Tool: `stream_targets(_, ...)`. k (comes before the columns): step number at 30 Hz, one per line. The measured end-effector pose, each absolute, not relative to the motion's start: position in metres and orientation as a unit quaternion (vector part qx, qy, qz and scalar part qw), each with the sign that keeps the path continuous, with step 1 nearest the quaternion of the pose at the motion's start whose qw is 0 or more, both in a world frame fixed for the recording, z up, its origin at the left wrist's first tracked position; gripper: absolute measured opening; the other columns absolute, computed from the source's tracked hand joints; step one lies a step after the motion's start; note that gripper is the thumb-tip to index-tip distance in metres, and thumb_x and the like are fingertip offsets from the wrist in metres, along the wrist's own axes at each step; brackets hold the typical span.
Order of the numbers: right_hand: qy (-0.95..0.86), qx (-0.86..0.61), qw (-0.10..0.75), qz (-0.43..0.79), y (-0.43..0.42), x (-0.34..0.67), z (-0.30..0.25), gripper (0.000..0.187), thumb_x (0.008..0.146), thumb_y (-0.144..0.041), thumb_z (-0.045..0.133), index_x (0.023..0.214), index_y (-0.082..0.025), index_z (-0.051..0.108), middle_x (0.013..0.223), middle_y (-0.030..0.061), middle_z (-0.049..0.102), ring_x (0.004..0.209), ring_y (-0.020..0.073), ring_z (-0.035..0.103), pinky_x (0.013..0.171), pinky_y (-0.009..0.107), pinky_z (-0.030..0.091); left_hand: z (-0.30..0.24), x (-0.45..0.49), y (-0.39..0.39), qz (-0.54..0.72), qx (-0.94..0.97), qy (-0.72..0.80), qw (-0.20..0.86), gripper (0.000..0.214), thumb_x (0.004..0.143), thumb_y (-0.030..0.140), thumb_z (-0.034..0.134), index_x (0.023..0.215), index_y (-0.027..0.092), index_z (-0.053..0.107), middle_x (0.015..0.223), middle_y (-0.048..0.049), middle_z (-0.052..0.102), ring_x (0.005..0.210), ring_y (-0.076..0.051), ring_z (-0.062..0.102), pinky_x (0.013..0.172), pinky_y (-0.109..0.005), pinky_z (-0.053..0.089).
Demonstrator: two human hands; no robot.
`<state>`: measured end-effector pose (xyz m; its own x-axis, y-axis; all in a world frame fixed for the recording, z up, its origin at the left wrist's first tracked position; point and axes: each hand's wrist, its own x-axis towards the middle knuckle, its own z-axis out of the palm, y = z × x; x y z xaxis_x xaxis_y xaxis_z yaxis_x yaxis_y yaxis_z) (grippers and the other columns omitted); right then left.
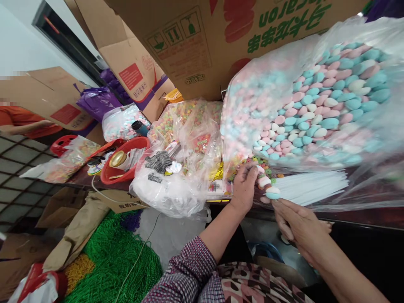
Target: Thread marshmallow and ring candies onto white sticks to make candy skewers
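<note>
A short row of marshmallows [264, 182], pink, white and blue, runs between my two hands at the table's front edge. My left hand [245, 185] is closed around the upper part of the row. At its lower end, the fingertips of my right hand [298, 221] are pressed together against the last blue-and-white piece; any stick inside the row is hidden. Just beyond my hands sits a large clear bag of marshmallows [331, 105], its mouth facing me. White sticks [312, 186] lie in a bundle beside my right hand. Small colourful ring candies [269, 170] show behind my left fingers.
Left of my hands are a bag of ring candies [189, 126], a white plastic bag [170, 193] and a red basin [126, 179]. A large carton [195, 46] stands behind. Green netting [126, 256] covers floor at left. Another person's orange sleeve [15, 115] shows far left.
</note>
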<state>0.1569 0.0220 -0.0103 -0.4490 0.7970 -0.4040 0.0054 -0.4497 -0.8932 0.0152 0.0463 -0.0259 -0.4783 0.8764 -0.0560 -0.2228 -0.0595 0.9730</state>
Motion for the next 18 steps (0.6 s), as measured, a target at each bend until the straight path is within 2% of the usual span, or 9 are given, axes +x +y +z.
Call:
stream_targets(3, -0.476, -0.447, 0.270, 0.708, 0.021, 0.153, -0.015, 0.036, 0.077, -0.056, 0.060, 0.075, -0.020, 0.064, 0.034, -0.0063, 0.038, 0.034, 0.0097, 0.027, 0.037, 0.025, 0.017, -0.024, 0.014, 0.046, 0.651, 0.325, 0.535, 0.429, 0.029, 0.085, 0.043, 0.061, 0.103, 0.020, 0.067, 0.100, -0.0045, 0.071, 0.094, -0.018, 0.065, 0.086, -0.031, 0.051)
stream_targets(6, -0.494, -0.447, 0.275, 0.693, 0.021, 0.151, -0.012, 0.034, 0.081, -0.053, 0.058, 0.071, -0.021, 0.060, 0.034, -0.0066, 0.039, 0.036, 0.0095, 0.028, 0.039, 0.024, 0.019, -0.020, 0.015, 0.046, 0.623, 0.353, 0.532, 0.452, 0.027, 0.089, 0.042, 0.055, 0.103, 0.021, 0.063, 0.094, -0.0038, 0.072, 0.086, -0.017, 0.067, 0.078, -0.030, 0.052)
stream_targets(13, -0.501, -0.446, 0.311, 0.673, 0.016, 0.147, 0.001, 0.042, 0.080, -0.053, 0.056, 0.053, -0.024, 0.042, 0.034, -0.0059, 0.036, 0.035, 0.0085, 0.026, 0.039, 0.026, 0.017, -0.020, 0.019, 0.045, 0.561, 0.435, 0.608, 0.355, 0.020, 0.095, 0.034, 0.043, 0.102, 0.021, 0.057, 0.090, -0.0044, 0.071, 0.081, -0.016, 0.067, 0.078, -0.032, 0.054)
stream_targets(18, -0.500, -0.445, 0.348, 0.657, 0.016, 0.138, -0.009, 0.042, 0.085, -0.047, 0.054, 0.054, -0.023, 0.039, 0.037, -0.0075, 0.035, 0.038, 0.0076, 0.025, 0.041, 0.025, 0.018, -0.023, 0.021, 0.045, 0.557, 0.458, 0.620, 0.309, 0.021, 0.095, 0.035, 0.044, 0.104, 0.021, 0.056, 0.097, -0.0073, 0.071, 0.083, -0.018, 0.067, 0.081, -0.035, 0.054)
